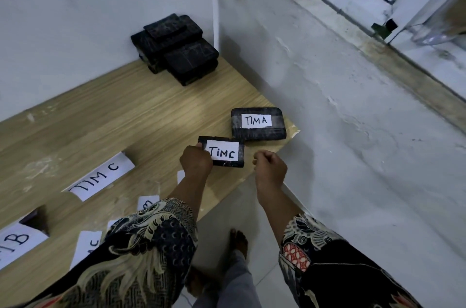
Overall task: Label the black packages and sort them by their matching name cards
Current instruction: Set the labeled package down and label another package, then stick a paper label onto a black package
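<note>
The fingers [201, 150] of the left hand [196, 162] are clamped on the left edge of a black package [240, 154] bearing a white label [223, 150] that reads "TIMC". This package sits at centre frame, near the right-hand corner of the wooden surface [131, 116]; contact between package and surface cannot be confirmed. The right hand [270, 166] is just right of the package, not touching it, with its fingers curled together into a loose fist and holding nothing visible.

A second black package [258, 124], labelled "TIMA", lies flat on the surface just above and right of the first, close to the surface edge. A stack of unlabelled black packages [174, 48] rests in the upper centre of the frame, against the corner of the wall [75, 17].

At lower left, a standing name card [99, 176] reads "TIM C". A further card [17, 242] at the left edge shows only the letters "B" and part of another. Small paper slips [87, 244] lie along the lower part of the surface, partly hidden by the patterned sleeves [141, 244]. A bare foot [239, 241] stands on the tiled floor [227, 206] below.
</note>
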